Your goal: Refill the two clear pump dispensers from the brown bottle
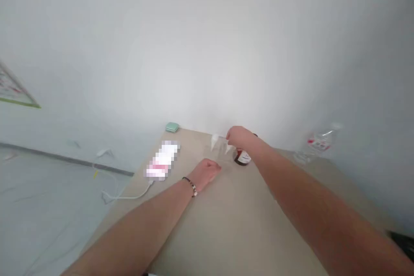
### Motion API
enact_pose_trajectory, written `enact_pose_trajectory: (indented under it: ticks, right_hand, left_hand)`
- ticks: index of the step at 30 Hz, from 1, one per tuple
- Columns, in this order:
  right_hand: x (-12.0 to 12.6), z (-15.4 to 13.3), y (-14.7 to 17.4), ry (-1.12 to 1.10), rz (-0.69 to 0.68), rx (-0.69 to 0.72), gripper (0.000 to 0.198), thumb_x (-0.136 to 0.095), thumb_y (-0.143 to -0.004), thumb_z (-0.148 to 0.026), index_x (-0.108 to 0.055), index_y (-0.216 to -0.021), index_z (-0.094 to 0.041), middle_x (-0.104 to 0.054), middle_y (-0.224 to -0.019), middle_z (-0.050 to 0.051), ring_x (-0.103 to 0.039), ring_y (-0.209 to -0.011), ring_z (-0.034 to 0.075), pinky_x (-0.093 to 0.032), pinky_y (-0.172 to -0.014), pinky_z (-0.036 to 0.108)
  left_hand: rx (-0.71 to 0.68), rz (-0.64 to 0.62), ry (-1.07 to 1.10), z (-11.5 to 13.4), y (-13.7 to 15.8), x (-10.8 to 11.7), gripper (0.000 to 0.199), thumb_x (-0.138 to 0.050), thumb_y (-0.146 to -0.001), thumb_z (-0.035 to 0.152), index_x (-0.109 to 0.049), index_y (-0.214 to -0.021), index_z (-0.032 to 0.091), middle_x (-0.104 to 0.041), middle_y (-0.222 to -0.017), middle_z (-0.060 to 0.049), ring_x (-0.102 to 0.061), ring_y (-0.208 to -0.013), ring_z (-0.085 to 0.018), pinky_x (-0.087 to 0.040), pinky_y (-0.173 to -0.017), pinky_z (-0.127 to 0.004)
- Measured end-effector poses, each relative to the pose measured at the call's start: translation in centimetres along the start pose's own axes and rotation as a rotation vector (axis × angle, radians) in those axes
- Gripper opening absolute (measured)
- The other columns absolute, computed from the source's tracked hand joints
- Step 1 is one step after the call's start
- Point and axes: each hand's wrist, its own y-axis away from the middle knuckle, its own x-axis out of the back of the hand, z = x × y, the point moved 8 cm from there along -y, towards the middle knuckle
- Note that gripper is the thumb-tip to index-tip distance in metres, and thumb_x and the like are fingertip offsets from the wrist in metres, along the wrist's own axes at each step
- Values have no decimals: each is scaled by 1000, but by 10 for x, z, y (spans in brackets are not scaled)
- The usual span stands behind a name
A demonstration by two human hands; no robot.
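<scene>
Right hand (238,137) outstretched — pinching clear cup (220,144); left hand (207,171) fisted, resting on table (233,224).

Near half of table open; clutter sits at far end by wall.

Table (233,233) bare btwn the two forearms and toward near edge, so free passage there. Far end crowded: clear cup (220,145) and dark bottle (243,158) just beside each other under right hand (239,137), left hand (207,171) near in front. Phone (161,160) w/ cable (129,196) blocks left edge; green case (172,127) at back corner. Plastic bottle (318,143) lies at right, well apart from the rest. Wall closes off the back.
</scene>
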Motion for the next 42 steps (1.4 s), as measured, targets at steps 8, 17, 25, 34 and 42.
enact_pose_trajectory:
  ticks: [8, 17, 25, 34, 42]
  right_hand:
    - [5, 0, -4, -29, 58, -9, 32, -67, -97, -34, -67, -124, -17, -68, -125, 11, -68, -108, 25, -58, -92, 42]
    - [64, 11, 29, -49, 195, -14, 30, -69, -83, -17, -80, -111, -15, -79, -80, 10, -75, -78, 26, -55, -75, 36]
    - [104, 23, 95, -181, 236, -47, 28, -71, -84, -23, -80, -109, -19, -65, -53, 2, -69, -57, 23, -53, -69, 36]
    - [15, -10, 94, -195, 234, 131, 23, -71, -82, -15, -83, -101, -20, -80, -106, 13, -74, -99, 30, -54, -85, 35]
    - [-52, 5, 97, -491, 392, 26, 31, -63, -92, -27, -70, -122, -25, -77, -108, 11, -73, -101, 32, -54, -86, 44]
  left_hand:
    - [-3, -7, 2, -1, -2, 1, 47, -62, -73, 48, -32, -47, 23, -26, -40, 9, -18, -42, -6, -10, -51, -30]
    - [1, -10, 3, -3, -3, 3, 45, -60, -75, 45, -31, -48, 23, -25, -40, 9, -17, -42, -6, -9, -51, -30]
    - [-10, 7, -78, 0, 1, 3, 49, -59, -80, 52, -29, -53, 24, -21, -45, 10, -16, -45, -7, -10, -53, -30]
    - [-313, 220, -359, 23, 2, 16, 72, -95, -51, 50, -50, -100, 21, -53, -95, 0, -51, -85, -17, -44, -79, -31]
    - [-193, 70, -564, 19, 2, 1, 87, -95, -58, 35, -54, -133, 19, -56, -125, -13, -58, -118, -33, -46, -107, -53]
